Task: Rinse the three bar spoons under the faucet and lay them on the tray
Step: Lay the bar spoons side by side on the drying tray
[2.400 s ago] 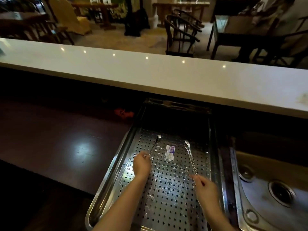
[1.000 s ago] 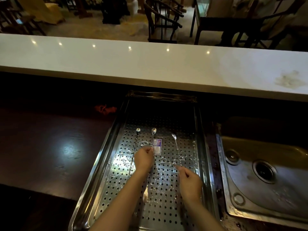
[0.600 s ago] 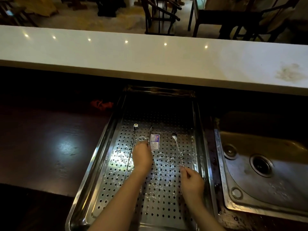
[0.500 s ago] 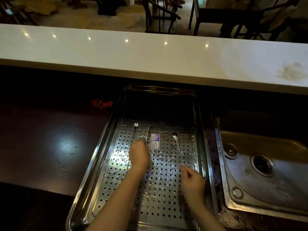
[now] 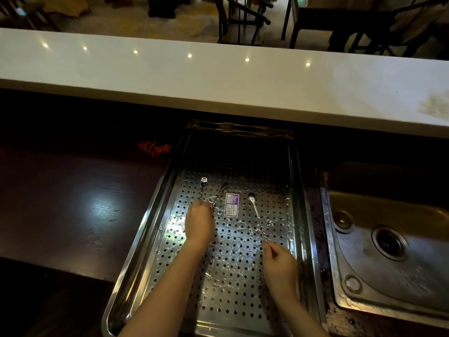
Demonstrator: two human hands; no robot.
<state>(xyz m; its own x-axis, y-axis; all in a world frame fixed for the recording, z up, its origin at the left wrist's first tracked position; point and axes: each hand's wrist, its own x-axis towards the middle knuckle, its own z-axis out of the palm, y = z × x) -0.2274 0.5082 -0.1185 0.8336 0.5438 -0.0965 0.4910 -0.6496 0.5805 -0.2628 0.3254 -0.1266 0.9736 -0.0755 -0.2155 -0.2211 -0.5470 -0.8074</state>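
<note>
Steel, slim and shiny, the three bar spoons lie on the perforated tray [image 5: 300, 215] in the middle of the frame, bowls pointing toward the top. The left spoon [image 5: 203, 187] shows a small bright oval bowl and a thin stem that runs down under the left hand [image 5: 199, 224]. The middle spoon [image 5: 219, 194] is darker, tilted with its bowl leaning right, and its stem also vanishes under that hand. The left hand is curled, knuckles up, fingertips closed over the two stems; whether it pinches one or both cannot be told. The right spoon [image 5: 257, 214] has a rounded bowl near a white and blue sticker [image 5: 232, 205] and a long twisted stem slanting toward the lower right, its end pinched between thumb and fingers of the right hand [image 5: 279, 266]. Both hands sit over the tray, well apart. Water glints on the tray floor around the holes. A steel sink [image 5: 393, 271] with a round drain sits at the right edge, beside the tray. A dark wood counter [image 5: 73, 210] fills the left, with a small red thing [image 5: 155, 147] near the tray's upper left corner. A pale bar top [image 5: 218, 81] crosses the upper frame.
</note>
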